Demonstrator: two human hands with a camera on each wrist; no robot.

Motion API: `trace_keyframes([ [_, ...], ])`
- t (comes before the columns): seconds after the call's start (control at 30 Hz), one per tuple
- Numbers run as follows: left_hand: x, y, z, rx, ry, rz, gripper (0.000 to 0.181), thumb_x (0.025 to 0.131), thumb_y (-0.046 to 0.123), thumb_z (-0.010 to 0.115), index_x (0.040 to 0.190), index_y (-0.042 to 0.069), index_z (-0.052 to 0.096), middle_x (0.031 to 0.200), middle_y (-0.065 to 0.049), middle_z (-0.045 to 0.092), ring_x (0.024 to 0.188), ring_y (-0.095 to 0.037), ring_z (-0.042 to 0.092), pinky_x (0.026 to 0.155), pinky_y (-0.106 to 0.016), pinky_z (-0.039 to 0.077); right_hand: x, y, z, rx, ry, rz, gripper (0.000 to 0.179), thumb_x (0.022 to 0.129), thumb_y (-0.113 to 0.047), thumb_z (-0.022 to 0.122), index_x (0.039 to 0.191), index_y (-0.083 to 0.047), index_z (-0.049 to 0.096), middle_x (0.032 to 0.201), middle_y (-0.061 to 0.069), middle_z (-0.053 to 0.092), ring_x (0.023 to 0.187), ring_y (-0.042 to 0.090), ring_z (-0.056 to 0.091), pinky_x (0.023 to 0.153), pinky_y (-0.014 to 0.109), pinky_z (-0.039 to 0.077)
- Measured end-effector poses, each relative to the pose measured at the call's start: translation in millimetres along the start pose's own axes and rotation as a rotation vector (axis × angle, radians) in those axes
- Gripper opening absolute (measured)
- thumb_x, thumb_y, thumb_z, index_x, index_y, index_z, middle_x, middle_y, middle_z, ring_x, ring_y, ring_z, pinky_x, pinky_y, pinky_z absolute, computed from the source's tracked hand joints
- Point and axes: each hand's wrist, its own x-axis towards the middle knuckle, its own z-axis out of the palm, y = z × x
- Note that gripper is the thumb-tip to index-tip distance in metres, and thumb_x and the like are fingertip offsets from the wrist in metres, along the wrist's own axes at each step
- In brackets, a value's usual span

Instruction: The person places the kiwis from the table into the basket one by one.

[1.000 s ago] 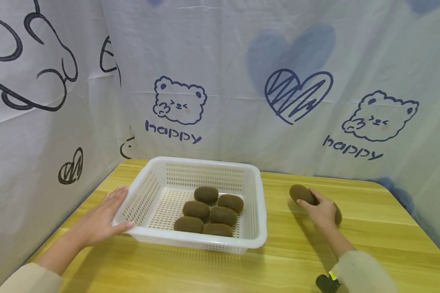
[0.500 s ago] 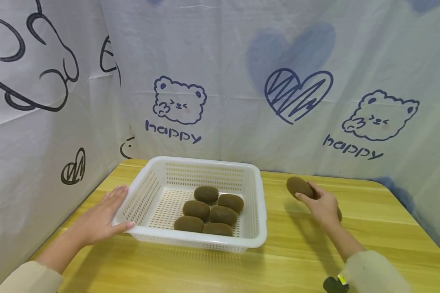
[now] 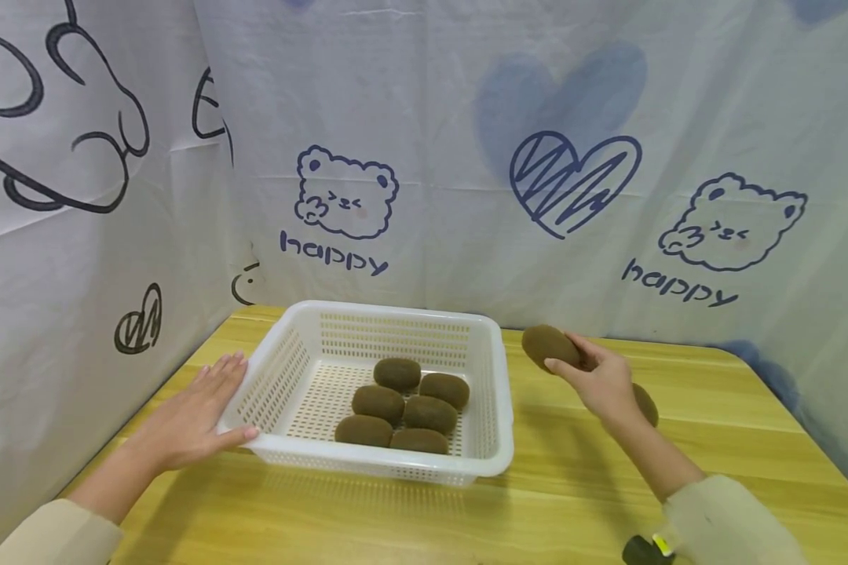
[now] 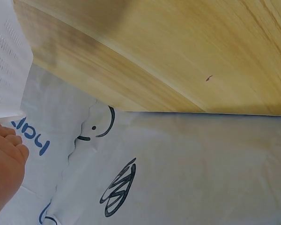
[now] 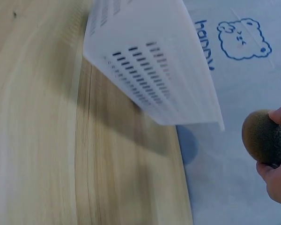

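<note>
A brown, fuzzy kiwi (image 3: 551, 348) is pinched between the thumb and fingers of my right hand (image 3: 601, 383), raised over the table to the right of the basket. The right wrist view shows that kiwi (image 5: 264, 137) from the side. Another kiwi (image 3: 645, 404) lies on the table, partly hidden behind the right wrist. Several kiwis (image 3: 430, 415) sit grouped in the right half of a white perforated plastic basket (image 3: 498, 377). My left hand (image 3: 194, 416) rests against the basket's left side, fingers extended along the rim and thumb at the front corner.
The wood-grain table (image 3: 367, 526) carries the basket and kiwis. White fabric (image 3: 452, 235) with bear and heart drawings hangs behind the table and along its left. A dark object with a yellow patch (image 3: 648, 549) shows by the right sleeve.
My right hand has lifted the kiwi off the table and carried it up and left toward the basket, uncovering more of the kiwi behind. The left hand and basket stay put.
</note>
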Motion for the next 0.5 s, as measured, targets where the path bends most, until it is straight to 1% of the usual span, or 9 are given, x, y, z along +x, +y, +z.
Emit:
trace_keyframes([
  [0.17,0.1,-1.2,0.7,0.012,0.007,0.01,0.091,0.085,0.05,0.054,0.143,-0.01,0.019,0.146,-0.032,0.026,0.137,-0.042,0.024,0.104,-0.005,-0.018,-5.0,-17.1,10.3,0.018,-0.035,-0.032,0.062,0.086,-0.026,0.066,0.14,-0.008,0.041,0.144,0.015,0.041,0.128,0.03,0.046,0.101,0.038,0.044],
  [0.27,0.1,-1.3,0.9,0.009,0.006,0.01,0.091,0.085,0.05,0.054,0.143,-0.01,0.018,0.146,-0.032,0.026,0.138,-0.042,0.023,0.104,-0.006,-0.018,-7.5,-24.4,18.2,0.051,-0.072,-0.045,0.061,0.086,-0.024,0.065,0.14,-0.007,0.041,0.143,0.015,0.043,0.126,0.03,0.049,0.099,0.036,0.046],
  [0.4,0.4,-1.4,1.8,0.012,0.008,0.011,0.092,0.084,0.051,0.054,0.143,-0.011,0.019,0.146,-0.032,0.026,0.137,-0.043,0.024,0.104,-0.006,-0.019,-10.0,-31.4,32.0,0.126,-0.119,-0.071,0.058,0.085,-0.018,0.066,0.138,-0.006,0.043,0.14,0.015,0.047,0.122,0.03,0.052,0.093,0.026,0.05],
  [0.5,0.3,-1.7,2.6,0.015,0.01,0.012,0.092,0.084,0.051,0.054,0.143,-0.011,0.02,0.146,-0.032,0.026,0.138,-0.042,0.023,0.104,-0.006,-0.019,-11.6,-36.4,44.0,0.183,-0.142,-0.107,0.057,0.084,-0.013,0.067,0.136,-0.003,0.046,0.136,0.016,0.05,0.119,0.03,0.055,0.087,0.019,0.052],
])
